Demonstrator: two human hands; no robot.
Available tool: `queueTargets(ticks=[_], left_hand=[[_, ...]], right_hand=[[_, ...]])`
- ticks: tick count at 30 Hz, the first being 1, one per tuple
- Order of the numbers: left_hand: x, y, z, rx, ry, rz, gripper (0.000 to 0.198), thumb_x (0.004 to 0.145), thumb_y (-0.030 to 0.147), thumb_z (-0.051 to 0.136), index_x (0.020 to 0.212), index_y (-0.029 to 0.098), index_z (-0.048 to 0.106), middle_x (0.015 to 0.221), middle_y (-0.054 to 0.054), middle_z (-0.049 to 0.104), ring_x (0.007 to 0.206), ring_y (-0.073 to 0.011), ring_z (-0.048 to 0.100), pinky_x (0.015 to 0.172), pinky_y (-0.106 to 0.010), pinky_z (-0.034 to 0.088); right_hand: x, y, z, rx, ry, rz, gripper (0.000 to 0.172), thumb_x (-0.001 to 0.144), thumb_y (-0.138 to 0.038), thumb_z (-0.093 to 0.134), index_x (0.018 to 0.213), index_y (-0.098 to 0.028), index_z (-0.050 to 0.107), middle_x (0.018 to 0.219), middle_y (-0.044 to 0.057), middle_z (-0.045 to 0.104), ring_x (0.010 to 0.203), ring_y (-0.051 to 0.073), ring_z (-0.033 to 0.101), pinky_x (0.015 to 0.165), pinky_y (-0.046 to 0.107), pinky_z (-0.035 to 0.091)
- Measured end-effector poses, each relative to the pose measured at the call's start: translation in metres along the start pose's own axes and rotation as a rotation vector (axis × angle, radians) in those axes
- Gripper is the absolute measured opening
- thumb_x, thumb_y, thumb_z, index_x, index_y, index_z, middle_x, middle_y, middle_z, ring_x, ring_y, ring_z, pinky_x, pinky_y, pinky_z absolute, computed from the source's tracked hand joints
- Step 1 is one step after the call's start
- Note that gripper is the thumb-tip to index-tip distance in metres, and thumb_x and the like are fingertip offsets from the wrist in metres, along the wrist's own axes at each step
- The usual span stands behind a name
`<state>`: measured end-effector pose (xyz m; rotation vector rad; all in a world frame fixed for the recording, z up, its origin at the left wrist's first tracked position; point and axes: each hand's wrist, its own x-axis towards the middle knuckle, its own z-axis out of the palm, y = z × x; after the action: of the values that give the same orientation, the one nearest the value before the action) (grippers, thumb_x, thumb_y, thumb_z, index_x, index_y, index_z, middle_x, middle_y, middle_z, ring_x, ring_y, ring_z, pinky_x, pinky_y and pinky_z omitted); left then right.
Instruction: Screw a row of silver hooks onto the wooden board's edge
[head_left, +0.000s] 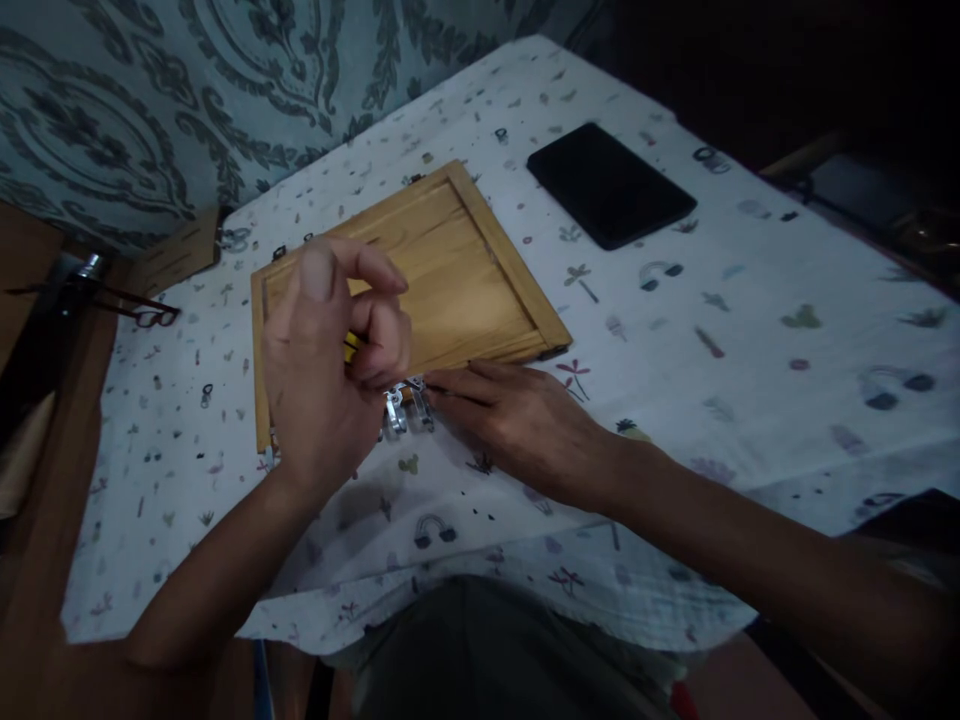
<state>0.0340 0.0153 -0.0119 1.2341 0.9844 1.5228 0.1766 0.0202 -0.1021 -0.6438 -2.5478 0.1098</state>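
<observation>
A framed wooden panel [450, 270], like a small cabinet door, lies on the patterned tablecloth. Silvery metal hinges [409, 405] sit at its near edge. Just above that edge, my left hand [330, 330] is curled with the thumb up around a small tool. Only a yellow and black bit of its handle [351, 346] shows between the fingers; its tip is hidden. My right hand [517, 425] lies low beside the hinges, its fingers close together and pressing the hinge against the panel's edge. The right thumb is out of sight.
A black tablet or phone [611, 185] lies on the tablecloth [750, 390] beyond the panel. Eyeglasses [156, 317] and a piece of cardboard [180, 255] are at the left. Patterned fabric [225, 90] rises behind the table's far left edge.
</observation>
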Motion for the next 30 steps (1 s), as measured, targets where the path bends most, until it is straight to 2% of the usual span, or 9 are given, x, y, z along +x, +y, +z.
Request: queueTargets(ticks=[3, 8, 12, 16, 18, 21, 23, 26, 30], left_hand=[[0.006, 0.0, -0.005, 0.005, -0.119, -0.031, 0.032, 0.087, 0.042, 0.058, 0.066, 0.018, 0.056, 0.038, 0.009, 0.023, 0.032, -0.0034, 0.012, 0.035, -0.021, 0.013], [0.016, 0.002, -0.016, -0.058, -0.465, -0.131, 0.031, 0.09, 0.043, 0.052, 0.073, 0.018, 0.061, 0.043, 0.01, 0.018, 0.031, -0.0031, 0.009, 0.031, -0.019, 0.014], [0.016, 0.002, -0.021, -0.059, -0.574, -0.147, 0.026, 0.089, 0.038, 0.053, 0.076, 0.018, 0.065, 0.044, 0.009, 0.017, 0.03, -0.0027, 0.011, 0.03, -0.019, 0.017], [0.009, 0.003, -0.02, -0.048, -0.452, -0.052, 0.023, 0.086, 0.03, 0.057, 0.07, 0.015, 0.065, 0.043, 0.008, 0.023, 0.029, -0.0015, 0.013, 0.032, -0.02, 0.02], [0.007, 0.006, -0.018, -0.069, -0.336, 0.012, 0.023, 0.087, 0.025, 0.053, 0.068, 0.015, 0.063, 0.044, 0.007, 0.025, 0.03, -0.0014, 0.013, 0.033, -0.02, 0.02], [0.006, 0.011, -0.015, -0.097, -0.117, 0.041, 0.03, 0.089, 0.017, 0.04, 0.065, 0.015, 0.057, 0.044, 0.008, 0.019, 0.033, -0.0027, 0.01, 0.032, -0.019, 0.016], [0.006, 0.012, -0.014, -0.092, -0.026, 0.048, 0.033, 0.089, 0.014, 0.035, 0.064, 0.015, 0.056, 0.046, 0.007, 0.022, 0.034, -0.0029, 0.01, 0.032, -0.02, 0.015], [0.007, 0.008, -0.014, -0.079, -0.039, 0.076, 0.031, 0.089, 0.013, 0.038, 0.066, 0.015, 0.059, 0.048, 0.006, 0.027, 0.033, -0.0023, 0.014, 0.033, -0.02, 0.016], [0.008, 0.001, -0.017, -0.085, -0.094, 0.13, 0.027, 0.09, 0.021, 0.045, 0.069, 0.015, 0.062, 0.043, 0.008, 0.023, 0.031, -0.0024, 0.013, 0.031, -0.019, 0.017]], right_hand=[[0.0, 0.0, 0.0, -0.003, 0.026, -0.01, 0.029, 0.086, -0.002, 0.047, 0.107, -0.01, 0.065, 0.115, 0.011, 0.068, 0.086, 0.022, 0.06, 0.071, 0.035, 0.051], [-0.003, 0.001, 0.003, 0.032, 0.074, -0.013, 0.032, 0.083, 0.002, 0.048, 0.108, -0.009, 0.064, 0.114, 0.011, 0.068, 0.089, 0.022, 0.061, 0.073, 0.034, 0.05], [-0.003, 0.001, 0.003, 0.017, 0.068, -0.014, 0.03, 0.084, 0.0, 0.048, 0.108, -0.008, 0.064, 0.114, 0.011, 0.068, 0.088, 0.022, 0.06, 0.071, 0.034, 0.05], [-0.001, 0.0, 0.001, -0.002, 0.045, -0.008, 0.031, 0.085, 0.0, 0.047, 0.109, -0.009, 0.065, 0.113, 0.01, 0.069, 0.083, 0.022, 0.06, 0.067, 0.035, 0.05], [-0.001, -0.001, 0.0, 0.003, 0.039, -0.002, 0.033, 0.085, 0.001, 0.045, 0.109, -0.009, 0.065, 0.115, 0.011, 0.069, 0.083, 0.022, 0.06, 0.068, 0.036, 0.051], [-0.001, -0.001, 0.0, 0.003, 0.036, -0.003, 0.034, 0.083, 0.002, 0.046, 0.11, -0.008, 0.065, 0.118, 0.012, 0.068, 0.087, 0.023, 0.061, 0.072, 0.036, 0.053], [-0.001, -0.001, 0.0, -0.003, 0.039, -0.006, 0.035, 0.082, 0.003, 0.047, 0.11, -0.007, 0.066, 0.119, 0.012, 0.067, 0.09, 0.024, 0.062, 0.073, 0.037, 0.054], [-0.001, -0.001, 0.001, -0.007, 0.044, -0.014, 0.036, 0.081, 0.003, 0.047, 0.111, -0.008, 0.065, 0.12, 0.012, 0.067, 0.088, 0.023, 0.062, 0.073, 0.037, 0.054], [-0.001, 0.0, 0.002, -0.01, 0.047, -0.018, 0.037, 0.082, 0.003, 0.047, 0.112, -0.008, 0.065, 0.119, 0.011, 0.068, 0.089, 0.023, 0.062, 0.071, 0.036, 0.054]])
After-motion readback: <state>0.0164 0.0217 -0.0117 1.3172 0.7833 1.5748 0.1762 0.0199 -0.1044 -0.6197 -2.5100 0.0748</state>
